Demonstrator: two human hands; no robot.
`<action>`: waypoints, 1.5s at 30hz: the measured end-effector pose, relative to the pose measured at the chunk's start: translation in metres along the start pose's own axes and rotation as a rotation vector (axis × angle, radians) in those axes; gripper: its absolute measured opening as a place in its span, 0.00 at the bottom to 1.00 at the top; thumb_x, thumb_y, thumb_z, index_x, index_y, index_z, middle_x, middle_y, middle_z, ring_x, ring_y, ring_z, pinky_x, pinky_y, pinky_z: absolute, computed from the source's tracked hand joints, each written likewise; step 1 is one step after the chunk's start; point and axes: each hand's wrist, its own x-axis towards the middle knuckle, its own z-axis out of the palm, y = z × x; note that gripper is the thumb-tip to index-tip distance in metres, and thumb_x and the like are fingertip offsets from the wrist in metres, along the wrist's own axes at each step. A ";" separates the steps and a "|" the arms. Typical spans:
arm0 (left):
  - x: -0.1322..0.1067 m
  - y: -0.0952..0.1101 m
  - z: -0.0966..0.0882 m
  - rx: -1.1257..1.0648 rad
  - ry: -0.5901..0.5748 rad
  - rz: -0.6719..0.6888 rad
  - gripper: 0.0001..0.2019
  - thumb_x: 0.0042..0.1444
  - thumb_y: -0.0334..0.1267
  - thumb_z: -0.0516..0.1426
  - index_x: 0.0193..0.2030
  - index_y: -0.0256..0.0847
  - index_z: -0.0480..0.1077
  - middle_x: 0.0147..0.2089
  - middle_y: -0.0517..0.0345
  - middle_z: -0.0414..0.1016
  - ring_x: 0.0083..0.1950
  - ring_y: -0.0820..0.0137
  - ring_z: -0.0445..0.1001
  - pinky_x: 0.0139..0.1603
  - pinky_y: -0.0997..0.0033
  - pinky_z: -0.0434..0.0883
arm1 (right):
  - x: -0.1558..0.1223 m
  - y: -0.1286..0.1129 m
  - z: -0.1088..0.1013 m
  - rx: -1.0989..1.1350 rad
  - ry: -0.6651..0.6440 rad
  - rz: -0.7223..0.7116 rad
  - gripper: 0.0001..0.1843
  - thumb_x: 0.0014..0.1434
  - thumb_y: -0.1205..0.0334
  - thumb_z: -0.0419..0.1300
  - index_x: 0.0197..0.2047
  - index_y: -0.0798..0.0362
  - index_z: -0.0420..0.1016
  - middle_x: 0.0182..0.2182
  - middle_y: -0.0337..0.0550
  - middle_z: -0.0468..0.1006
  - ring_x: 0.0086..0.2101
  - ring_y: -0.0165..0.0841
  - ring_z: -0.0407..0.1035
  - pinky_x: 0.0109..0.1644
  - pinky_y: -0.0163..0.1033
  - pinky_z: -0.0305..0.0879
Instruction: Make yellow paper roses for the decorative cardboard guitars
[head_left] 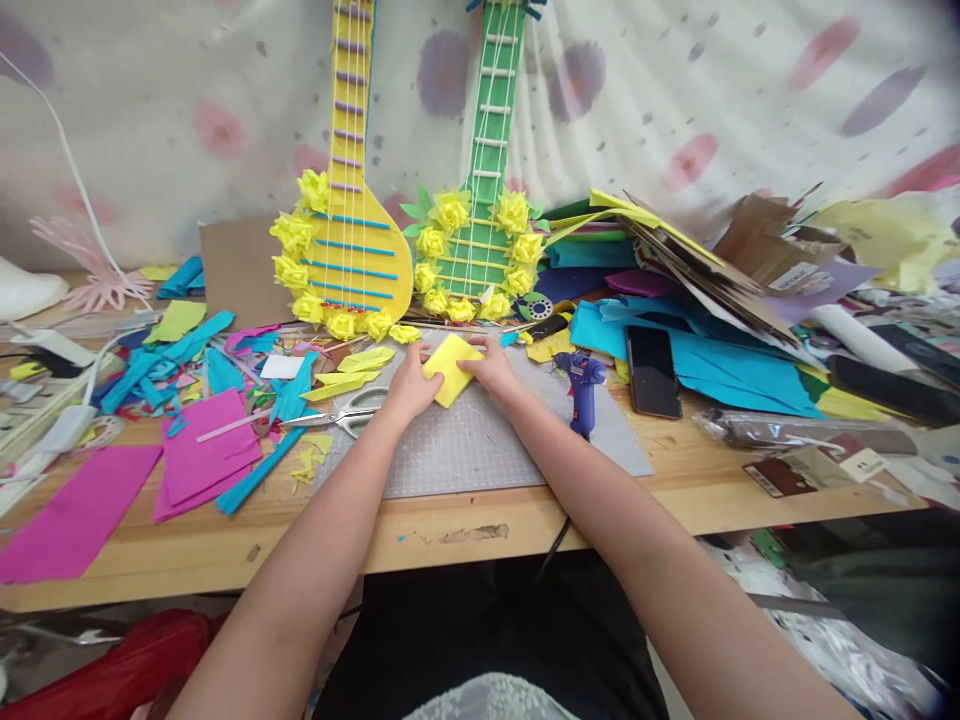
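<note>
A folded piece of yellow paper is held just above the grey cutting mat. My left hand pinches its left edge, thumb on top. On the opposite edge, my right hand grips the paper between thumb and fingers. Scissors lie beside my left wrist, their blades pointing left. Close by are several cut yellow paper strips. A purple glue gun stands on the mat to the right of my right hand.
Behind the mat lean a yellow paper guitar and a green one, both trimmed with yellow paper flowers. Magenta sheets and blue scraps cover the left side. A phone lies right, before stacked paper and cardboard.
</note>
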 end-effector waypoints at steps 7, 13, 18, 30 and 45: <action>0.015 0.006 0.016 0.196 0.060 0.048 0.26 0.40 0.25 0.55 0.49 0.38 0.58 0.52 0.44 0.61 0.54 0.59 0.64 0.53 0.60 0.63 | 0.029 0.002 -0.006 -0.149 0.214 -0.147 0.23 0.48 0.63 0.53 0.49 0.54 0.58 0.45 0.48 0.71 0.41 0.33 0.68 0.44 0.37 0.64; 0.029 0.020 0.025 0.346 0.097 0.048 0.23 0.43 0.22 0.51 0.48 0.42 0.60 0.51 0.46 0.59 0.52 0.61 0.65 0.52 0.60 0.64 | 0.027 0.003 -0.012 -0.300 0.238 -0.172 0.25 0.49 0.63 0.53 0.51 0.55 0.57 0.42 0.47 0.73 0.41 0.35 0.68 0.46 0.39 0.61; 0.034 0.015 0.029 0.484 0.082 0.150 0.23 0.45 0.21 0.48 0.49 0.40 0.61 0.53 0.44 0.58 0.51 0.59 0.66 0.50 0.59 0.65 | 0.018 0.009 -0.015 -0.408 0.233 -0.240 0.28 0.51 0.64 0.50 0.56 0.57 0.51 0.44 0.49 0.72 0.43 0.36 0.66 0.48 0.40 0.59; 0.013 0.015 0.029 0.595 0.076 0.482 0.17 0.51 0.24 0.45 0.45 0.36 0.66 0.56 0.42 0.60 0.60 0.57 0.55 0.60 0.57 0.53 | 0.027 0.021 -0.026 -0.595 0.161 -0.369 0.14 0.53 0.63 0.49 0.41 0.54 0.70 0.38 0.44 0.71 0.39 0.32 0.64 0.46 0.37 0.58; 0.009 -0.001 0.026 0.650 -0.020 0.319 0.13 0.53 0.29 0.49 0.45 0.37 0.66 0.49 0.47 0.69 0.52 0.62 0.65 0.53 0.64 0.63 | 0.032 0.025 -0.020 -0.523 0.336 -0.473 0.06 0.51 0.65 0.57 0.28 0.53 0.76 0.36 0.46 0.68 0.44 0.38 0.61 0.49 0.43 0.59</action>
